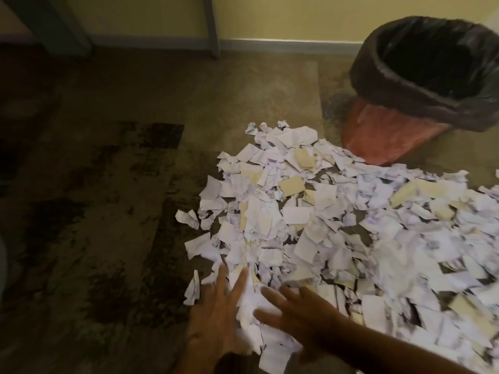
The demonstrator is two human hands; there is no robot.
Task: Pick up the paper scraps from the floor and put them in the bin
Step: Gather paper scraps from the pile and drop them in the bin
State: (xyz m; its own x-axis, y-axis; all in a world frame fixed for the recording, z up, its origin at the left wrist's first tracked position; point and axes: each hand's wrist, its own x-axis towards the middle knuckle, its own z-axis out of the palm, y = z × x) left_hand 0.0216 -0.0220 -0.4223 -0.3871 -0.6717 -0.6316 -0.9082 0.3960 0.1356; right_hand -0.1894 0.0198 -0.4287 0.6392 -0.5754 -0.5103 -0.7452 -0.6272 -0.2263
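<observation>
Your left hand (pixel 216 314) and right hand (pixel 299 314) lie flat with fingers spread on the near edge of the paper scraps (pixel 337 225) heaped on the floor (pixel 108 211), holding nothing, the bin (pixel 399 130) just beyond the pile.

We see a mottled tan floor (pixel 113 184) with dark blotches on its left side. On it lies a wide heap of torn paper scraps (pixel 337 233) (mostly white, a few cream), spreading from the middle out to the right edge. A red bin (pixel 378 136) lined with a black bag (pixel 421 85) stands on the floor just beyond the heap, near the wall.
</observation>
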